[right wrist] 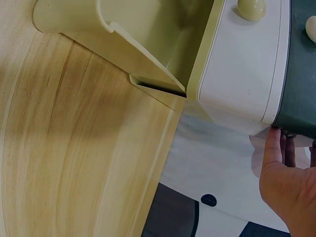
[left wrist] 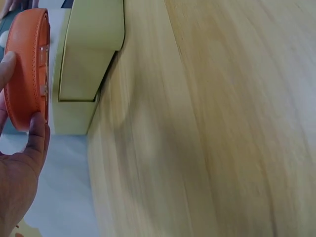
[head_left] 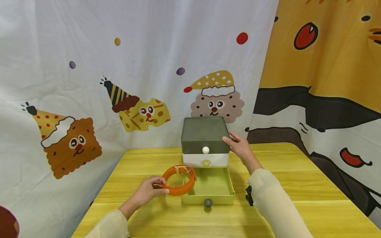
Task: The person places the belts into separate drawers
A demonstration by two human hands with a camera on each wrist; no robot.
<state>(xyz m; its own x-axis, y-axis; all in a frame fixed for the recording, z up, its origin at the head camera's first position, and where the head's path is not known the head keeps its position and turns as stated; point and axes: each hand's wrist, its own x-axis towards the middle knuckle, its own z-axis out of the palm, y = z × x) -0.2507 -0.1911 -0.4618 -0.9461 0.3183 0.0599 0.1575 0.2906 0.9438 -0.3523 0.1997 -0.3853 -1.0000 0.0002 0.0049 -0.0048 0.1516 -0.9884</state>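
My left hand (head_left: 146,191) pinches a coiled orange belt (head_left: 179,190) by its left side, thumb and fingers on either side of the strap. The belt, its metal buckle (head_left: 182,169) at the top of the coil, is held up by the left front of a small three-tier drawer box (head_left: 205,132). Of its drawers, the bottom yellow-green one (head_left: 212,183) is pulled out, and its inside looks bare where it shows. My right hand (head_left: 241,147) rests on the right side of the dark green top tier, fingers against the wall in the right wrist view.
The box stands near the back edge of a wood-grain table (head_left: 143,221). The white middle tier (head_left: 190,159) and green top tier are pushed in. Behind hangs a printed cloth (head_left: 148,49) with cartoon figures. A dark round knob (head_left: 208,203) sticks out from the open drawer.
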